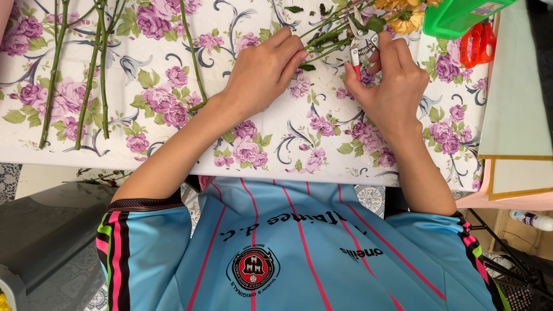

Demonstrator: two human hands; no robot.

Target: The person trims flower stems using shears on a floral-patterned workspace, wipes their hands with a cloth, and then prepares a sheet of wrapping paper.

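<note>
From the head camera, the table has a flowery cloth, and its near edge runs right by the person's blue shirt. There is open room in the middle, between the two arms. The left hand is curled shut over a bunch of thin green stems near the far edge. The right hand is wrapped around small silver clippers, whose blades sit on those stems. Yellow flowers top the bunch. Long loose stems lie far left. Red scissors rest by a green box.
</note>
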